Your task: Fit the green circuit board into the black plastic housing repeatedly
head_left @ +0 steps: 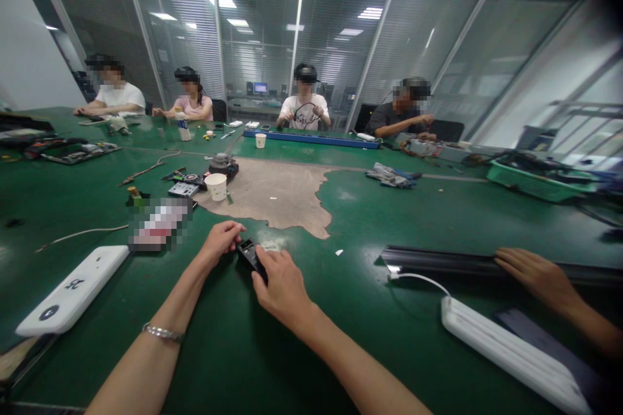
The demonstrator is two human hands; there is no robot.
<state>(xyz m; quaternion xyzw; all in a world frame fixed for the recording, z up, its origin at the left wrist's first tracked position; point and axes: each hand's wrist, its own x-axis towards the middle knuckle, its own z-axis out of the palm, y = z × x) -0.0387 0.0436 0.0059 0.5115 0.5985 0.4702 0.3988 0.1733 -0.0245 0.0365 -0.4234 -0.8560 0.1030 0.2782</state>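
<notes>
My right hand (282, 279) grips a small black rectangular device (248, 248) at the front middle of the green table. Its thumb lies along the near side and its fingers over the top; the lower part of the device is hidden beneath them. My left hand (222, 240), with a silver bracelet on its wrist, is just left of the device's far end. Its fingers are curled together, and whatever may be between them is too small to make out. A blurred-out flat item (159, 225) lies left of this hand, beside a white power bank (73, 288).
A co-worker's hand (535, 275) rests on a long black strip (438, 260) at right, near a white power strip (511, 350). A paper cup (217, 187) and electronic parts (183, 189) stand ahead. Gloves (392, 176) and a green basket (535, 180) lie farther right. Several people sit opposite.
</notes>
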